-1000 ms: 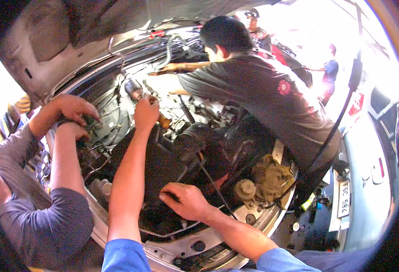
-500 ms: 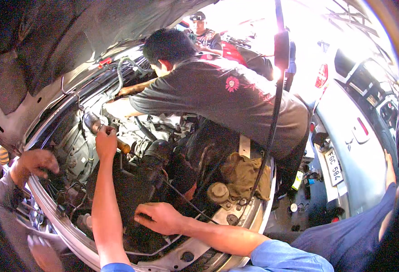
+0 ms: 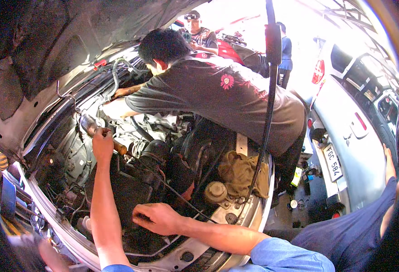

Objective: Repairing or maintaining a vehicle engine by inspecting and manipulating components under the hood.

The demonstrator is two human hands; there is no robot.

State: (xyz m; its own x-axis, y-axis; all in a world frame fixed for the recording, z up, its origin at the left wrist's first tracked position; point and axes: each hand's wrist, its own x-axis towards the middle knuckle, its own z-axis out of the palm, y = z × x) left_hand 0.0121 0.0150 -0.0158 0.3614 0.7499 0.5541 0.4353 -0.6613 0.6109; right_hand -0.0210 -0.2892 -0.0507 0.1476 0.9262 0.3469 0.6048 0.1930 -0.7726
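Dark cylinder (image 3: 88,123), apparently clasped in the left hand (image 3: 103,142), points its long axis toward upper left.

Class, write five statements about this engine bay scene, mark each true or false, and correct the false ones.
1. The camera wearer's left hand is at a dark cylinder. True.
2. The wearer's right hand grips the brown cloth. False: the right hand is curled and well apart from the brown cloth.
3. The hood stands raised. True.
4. The co-worker leaning in wears a long-sleeved shirt. False: the shirt has short sleeves.
5. The brown cloth lies beside a round cap. True.
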